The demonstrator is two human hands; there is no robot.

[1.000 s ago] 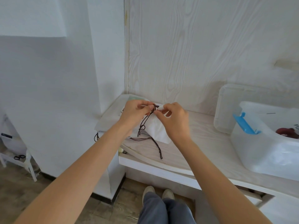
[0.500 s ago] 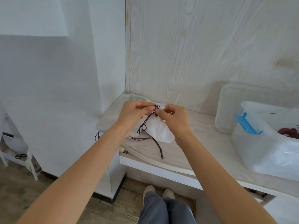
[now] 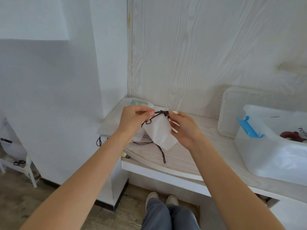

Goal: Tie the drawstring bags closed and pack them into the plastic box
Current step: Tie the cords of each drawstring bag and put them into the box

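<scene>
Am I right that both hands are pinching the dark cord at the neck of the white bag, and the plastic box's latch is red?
Not quite: the head view shows the latch on the plastic box is blue. The left hand and right hand do pinch the dark cord at the white bag neck.

white drawstring bag (image 3: pixel 160 133), dark brown cord (image 3: pixel 162 112). translucent plastic box (image 3: pixel 259 150), blue latch (image 3: pixel 248 127). pale woodgrain counter (image 3: pixel 186 156) and wall panel (image 3: pixel 199 55).
</scene>
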